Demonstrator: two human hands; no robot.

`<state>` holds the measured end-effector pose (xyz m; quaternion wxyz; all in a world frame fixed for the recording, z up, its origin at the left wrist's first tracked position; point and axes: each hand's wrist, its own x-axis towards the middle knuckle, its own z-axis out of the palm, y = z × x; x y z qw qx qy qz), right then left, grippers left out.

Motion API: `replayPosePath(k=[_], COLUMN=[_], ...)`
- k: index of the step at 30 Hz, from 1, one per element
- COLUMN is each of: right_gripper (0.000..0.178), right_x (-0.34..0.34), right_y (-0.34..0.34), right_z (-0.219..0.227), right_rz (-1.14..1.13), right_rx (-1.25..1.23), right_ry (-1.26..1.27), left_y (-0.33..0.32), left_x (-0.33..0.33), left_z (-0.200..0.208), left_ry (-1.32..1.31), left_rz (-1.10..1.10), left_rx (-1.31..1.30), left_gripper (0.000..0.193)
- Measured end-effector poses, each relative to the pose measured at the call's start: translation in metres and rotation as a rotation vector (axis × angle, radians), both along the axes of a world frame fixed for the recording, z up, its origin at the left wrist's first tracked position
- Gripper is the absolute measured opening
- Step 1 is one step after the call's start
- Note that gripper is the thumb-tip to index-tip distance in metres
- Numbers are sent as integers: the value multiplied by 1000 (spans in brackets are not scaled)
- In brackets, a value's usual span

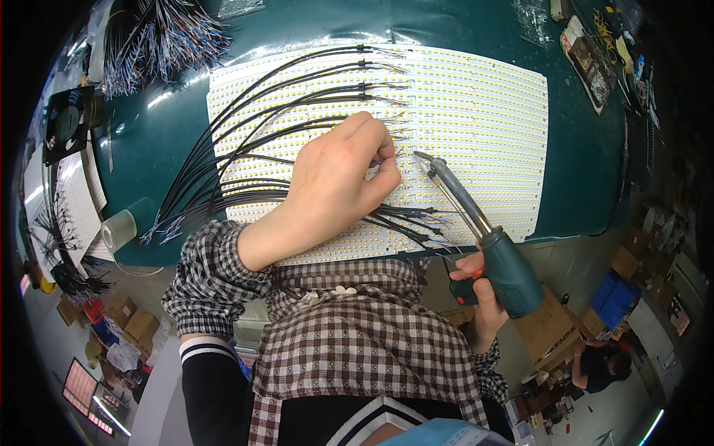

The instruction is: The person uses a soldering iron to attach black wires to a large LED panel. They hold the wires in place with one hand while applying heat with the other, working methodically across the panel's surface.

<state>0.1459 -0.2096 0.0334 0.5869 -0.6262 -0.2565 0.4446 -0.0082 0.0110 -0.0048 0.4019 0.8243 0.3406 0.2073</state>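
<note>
- The left hand (342, 167) is bending its thumb and forefinger into a narrow pinch above the middle of the white panel (483, 141); whether a lead is sitting between them cannot be told.
- The right hand (488, 306) is holding the soldering iron (500, 253) by its green handle, fingers wrapped around it at the panel's near right.
- The iron's tip is pointing far and left, just right of the left fingertips; whether it is touching the panel cannot be told.
- Black cables (201, 163) are lying across the panel's left half, thin leads reaching toward its middle.
- A burn could be happening if either hand slips, since tip and fingertips are sitting so near each other.
- A lead could be springing out of place if the stiff, curving cables are pulling on it.
- Counted: two hands, one iron and one panel area, whose separate strips are too fine to number; four cable ends are showing clearly beyond the left hand, the nearer ones overlapping too much to count.
- Farther out, one fan (67, 125), one tape roll (119, 229) and one multicoloured wire bundle (163, 48) are resting at the left of the green tabletop (145, 123).
</note>
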Motion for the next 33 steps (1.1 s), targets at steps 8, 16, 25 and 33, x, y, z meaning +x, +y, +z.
replayPosePath(k=[8, 16, 25, 33], right_gripper=[42, 65, 25, 19], right_x=[2, 3, 4, 3], right_y=[-3, -2, -4, -1], right_z=[3, -1, 0, 2], right_rz=[2, -18, -12, 9], right_rx=[-94, -85, -1, -44], right_ry=[-2, -151, 33, 3], left_y=[0, 7, 5, 4], left_x=[0, 4, 2, 3], left_z=[3, 8, 3, 1], left_ry=[8, 21, 15, -18], left_rz=[3, -47, -42, -27], left_rx=[-11, -3, 0, 23], left_gripper=[11, 10, 10, 10])
